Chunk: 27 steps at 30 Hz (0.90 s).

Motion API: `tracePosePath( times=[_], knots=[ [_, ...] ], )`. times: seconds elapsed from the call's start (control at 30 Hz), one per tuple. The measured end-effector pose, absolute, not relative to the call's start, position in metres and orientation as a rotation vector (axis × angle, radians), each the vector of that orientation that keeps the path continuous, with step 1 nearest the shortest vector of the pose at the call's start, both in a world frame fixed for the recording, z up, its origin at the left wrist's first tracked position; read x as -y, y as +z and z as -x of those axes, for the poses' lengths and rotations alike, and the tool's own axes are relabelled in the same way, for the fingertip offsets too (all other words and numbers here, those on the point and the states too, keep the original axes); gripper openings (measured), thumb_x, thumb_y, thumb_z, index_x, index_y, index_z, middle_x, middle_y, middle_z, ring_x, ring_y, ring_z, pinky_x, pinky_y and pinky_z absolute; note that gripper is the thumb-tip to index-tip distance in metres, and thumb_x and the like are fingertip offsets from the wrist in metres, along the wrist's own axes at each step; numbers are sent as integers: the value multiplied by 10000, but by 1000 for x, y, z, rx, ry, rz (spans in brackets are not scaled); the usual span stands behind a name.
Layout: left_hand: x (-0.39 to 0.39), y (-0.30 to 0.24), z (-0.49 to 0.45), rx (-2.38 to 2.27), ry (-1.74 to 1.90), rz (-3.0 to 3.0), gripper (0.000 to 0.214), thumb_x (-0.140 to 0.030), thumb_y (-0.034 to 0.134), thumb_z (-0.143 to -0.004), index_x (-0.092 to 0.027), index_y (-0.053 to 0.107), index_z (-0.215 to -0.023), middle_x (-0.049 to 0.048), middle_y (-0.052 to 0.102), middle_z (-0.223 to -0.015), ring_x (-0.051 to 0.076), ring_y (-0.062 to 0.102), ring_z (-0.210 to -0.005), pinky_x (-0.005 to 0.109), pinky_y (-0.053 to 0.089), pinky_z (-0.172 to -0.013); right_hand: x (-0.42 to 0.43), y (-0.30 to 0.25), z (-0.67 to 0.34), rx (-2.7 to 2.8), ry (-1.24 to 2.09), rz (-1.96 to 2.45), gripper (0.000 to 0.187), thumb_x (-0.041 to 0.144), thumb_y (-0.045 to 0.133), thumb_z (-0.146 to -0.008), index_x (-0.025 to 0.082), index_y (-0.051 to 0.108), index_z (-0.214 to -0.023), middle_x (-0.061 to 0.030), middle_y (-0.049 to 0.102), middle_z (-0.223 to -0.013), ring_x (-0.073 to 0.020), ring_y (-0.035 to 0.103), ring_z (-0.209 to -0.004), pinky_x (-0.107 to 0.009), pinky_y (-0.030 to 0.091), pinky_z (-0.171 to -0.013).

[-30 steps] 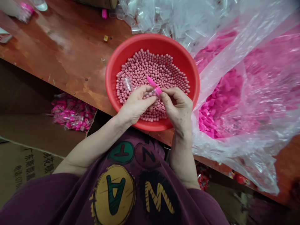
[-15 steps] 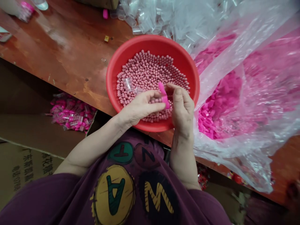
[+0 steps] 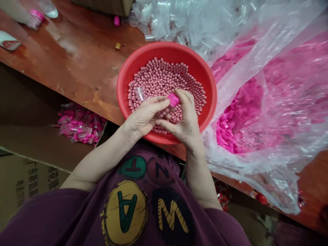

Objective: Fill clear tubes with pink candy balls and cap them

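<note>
My right hand (image 3: 186,123) has just brought the pink cap (image 3: 173,99) down from upright onto the end of the clear vial (image 3: 164,112), fingers closed around it, while my left hand (image 3: 146,118) pinches the vial over the red bowl (image 3: 164,51) of pink beads (image 3: 164,78).

- Here's the pink cap (image 3: 173,99), bright and glossy, right on the end of a clear tube (image 3: 164,112), tilted up toward the upper right, just over the basin's centre
- Pink beads (image 3: 164,78), round and matte, packed across the basin floor
- Red basin (image 3: 166,48), round, mid-frame
- Second clear tube (image 3: 139,93) lying on the beads, left side
</note>
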State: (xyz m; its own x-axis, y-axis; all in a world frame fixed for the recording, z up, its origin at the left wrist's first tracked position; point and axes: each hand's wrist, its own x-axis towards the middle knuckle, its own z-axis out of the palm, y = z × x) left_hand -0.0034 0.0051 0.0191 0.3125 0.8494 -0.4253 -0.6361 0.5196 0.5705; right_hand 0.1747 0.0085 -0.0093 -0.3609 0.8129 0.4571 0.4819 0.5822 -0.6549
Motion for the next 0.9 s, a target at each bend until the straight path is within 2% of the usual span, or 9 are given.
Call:
tracePosePath(
  times=[0.07, 0.17, 0.27, 0.43, 0.53, 0.63, 0.73, 0.9],
  knots=[
    [-4, 18, 4, -745, 1005, -362, 264, -298, 938, -901, -153, 740, -1000, 14, 743, -840, 109, 657, -672, 204, 497, -581, -10, -16, -173, 2099, 490, 1097, 989, 628, 870, -927, 286, 408, -1731, -158, 569, -1683, -421, 554, -1566, -734, 460, -1337],
    [-1, 18, 2, -715, 1029, -430, 386, -388, 1010, -851, -150, 735, -982, 12, 733, -840, 108, 651, -706, 222, 553, -675, -7, -20, -172, 2134, 430, 1168, 967, 566, 812, -973, 297, 328, -1765, -160, 572, -1679, -421, 564, -1558, -721, 470, -1332],
    [1, 19, 1, -725, 1043, -492, 414, -415, 1021, -850, -146, 742, -994, 2, 713, -837, 100, 632, -734, 219, 537, -702, 1, -16, -171, 2098, 279, 1170, 835, 510, 751, -1009, 272, 388, -1722, -162, 638, -1595, -407, 613, -1501, -698, 522, -1294],
    [5, 15, -3, -812, 1111, -598, 428, -336, 1032, -828, -169, 718, -1067, -7, 733, -930, 109, 671, -852, 222, 533, -778, 9, -9, -168, 2049, 131, 1165, 715, 444, 785, -986, 278, 489, -1615, -170, 728, -1450, -396, 701, -1354, -681, 595, -1201],
    [6, 12, -8, -899, 1151, -732, 514, -327, 1077, -749, -172, 711, -1074, 3, 768, -970, 136, 708, -922, 252, 565, -865, 6, -10, -168, 2054, 232, 1196, 675, 459, 762, -973, 272, 526, -1577, -168, 722, -1429, -430, 682, -1373, -758, 516, -1255],
    [5, 11, -11, -962, 1204, -798, 499, -343, 1068, -765, -167, 741, -1099, 18, 794, -988, 156, 726, -963, 269, 578, -908, 0, -12, -167, 2046, 337, 1229, 707, 502, 751, -962, 269, 520, -1588, -177, 658, -1536, -449, 585, -1509, -784, 402, -1343],
    [4, 13, -9, -892, 1156, -741, 445, -405, 1038, -811, -164, 777, -1078, 29, 798, -997, 160, 728, -944, 270, 588, -885, -4, -13, -167, 2021, 335, 1195, 738, 498, 760, -939, 266, 515, -1595, -177, 618, -1591, -430, 548, -1557, -742, 421, -1352],
    [7, 13, -8, -780, 1113, -700, 400, -406, 1018, -820, -145, 783, -1011, 20, 763, -975, 129, 675, -868, 240, 550, -772, 0, -17, -169, 2004, 292, 1104, 674, 412, 805, -913, 255, 592, -1533, -182, 707, -1452, -435, 689, -1378, -739, 539, -1246]
  ],
)
